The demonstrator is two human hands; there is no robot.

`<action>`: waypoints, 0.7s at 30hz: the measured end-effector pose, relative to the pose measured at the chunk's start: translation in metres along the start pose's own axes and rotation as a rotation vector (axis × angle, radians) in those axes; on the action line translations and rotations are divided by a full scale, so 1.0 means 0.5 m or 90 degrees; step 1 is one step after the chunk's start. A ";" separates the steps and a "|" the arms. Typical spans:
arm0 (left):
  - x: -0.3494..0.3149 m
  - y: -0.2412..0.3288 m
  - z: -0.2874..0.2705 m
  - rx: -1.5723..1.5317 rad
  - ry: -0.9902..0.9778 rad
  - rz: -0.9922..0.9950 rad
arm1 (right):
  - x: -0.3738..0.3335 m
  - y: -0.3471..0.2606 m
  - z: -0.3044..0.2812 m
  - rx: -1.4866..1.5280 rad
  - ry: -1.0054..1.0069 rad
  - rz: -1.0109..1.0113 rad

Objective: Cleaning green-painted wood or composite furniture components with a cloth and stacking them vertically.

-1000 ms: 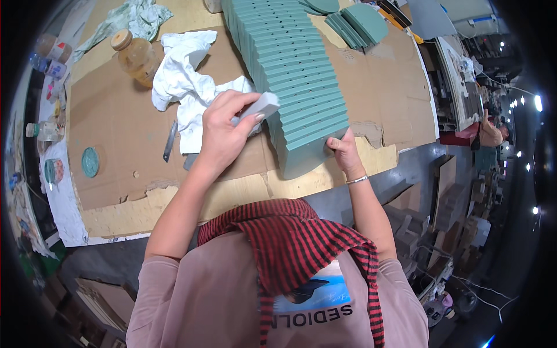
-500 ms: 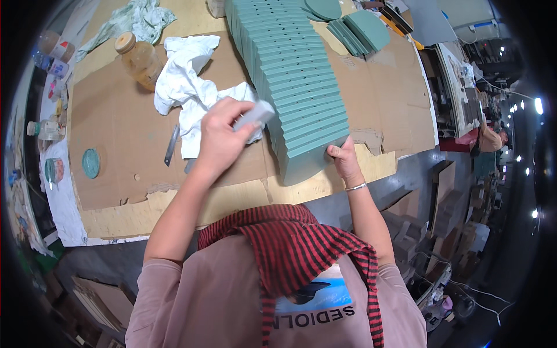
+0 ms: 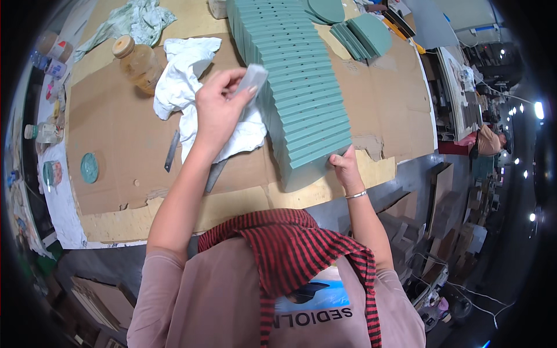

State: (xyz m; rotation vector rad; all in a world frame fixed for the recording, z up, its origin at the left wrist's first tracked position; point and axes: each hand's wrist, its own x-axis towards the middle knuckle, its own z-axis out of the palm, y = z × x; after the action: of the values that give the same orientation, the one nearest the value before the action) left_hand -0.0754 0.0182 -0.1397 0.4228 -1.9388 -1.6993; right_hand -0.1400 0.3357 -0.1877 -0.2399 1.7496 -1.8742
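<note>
A long row of green-painted boards, stacked face to face with their stepped edges up, runs away from me across the table. My right hand grips the near end board, its thumb on the front face. Closed around a pale grey rectangular block, my left hand is at the left side of the row; whether the block touches the boards I cannot tell. Beneath that hand lies a crumpled white cloth. Beside the cloth are a dark narrow blade and a grey flat strip, partly hidden by my forearm.
A capped bottle of amber liquid stands left of the cloth, with a greenish rag behind it. A round green lid lies on the cardboard sheet. More green boards lie at the far right. A person is in the background.
My left hand has moved with the block away from me and slightly left along the row. The grey strip shows more now. My right hand keeps its grip on the end board.
</note>
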 end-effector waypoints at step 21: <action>0.062 0.080 -0.043 0.384 -0.172 0.353 | -0.006 0.008 0.008 0.024 0.042 0.032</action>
State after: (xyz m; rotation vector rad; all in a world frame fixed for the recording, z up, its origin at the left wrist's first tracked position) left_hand -0.0841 -0.0102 -0.0931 -0.1507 -2.4579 -0.8393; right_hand -0.1345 0.3336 -0.1902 -0.1200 1.7454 -1.8977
